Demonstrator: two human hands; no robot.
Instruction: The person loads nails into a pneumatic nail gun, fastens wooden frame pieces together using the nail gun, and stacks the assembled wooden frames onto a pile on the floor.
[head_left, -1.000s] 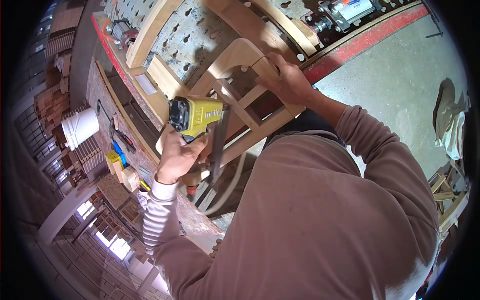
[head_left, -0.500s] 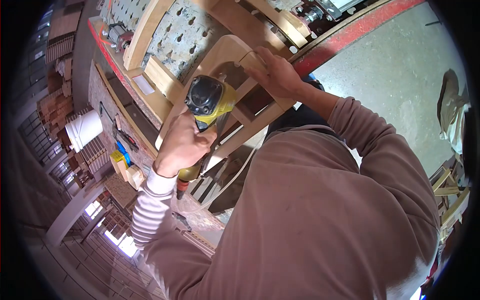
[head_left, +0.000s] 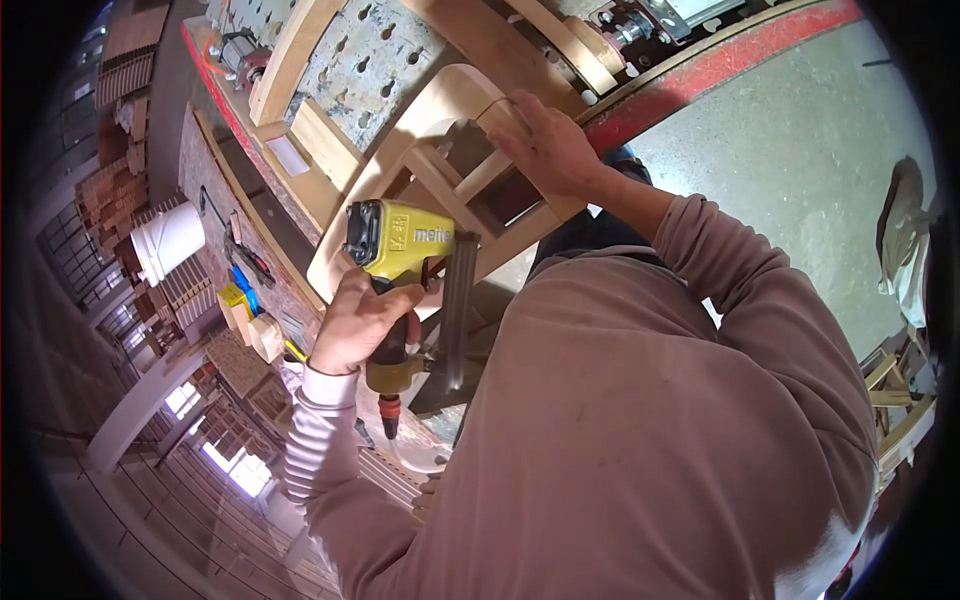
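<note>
My left hand (head_left: 358, 322) is wrapped round the grip of a yellow and black nail gun (head_left: 408, 240), its side with the lettering turned up. The gun's magazine (head_left: 459, 310) points down towards my body, and a red air fitting (head_left: 389, 406) shows at the end of its handle. Under the gun lies a pale wooden frame (head_left: 445, 97) with rounded corners and crossing slats. My right hand (head_left: 552, 150) grips the far right part of this frame, fingers over its top. Some fingertips of this hand are hidden.
The frame lies by a red-edged bench (head_left: 690, 100) with a slotted metal top (head_left: 375, 50). A metal clamp (head_left: 235, 55) and wooden strips (head_left: 325, 140) are on it. On the left stand a white bucket (head_left: 168, 243) and a side surface with pliers (head_left: 248, 262).
The nail gun has moved left and towards my body in my left hand, and has turned so its side shows. More slats are uncovered. My right hand stays on the frame.
</note>
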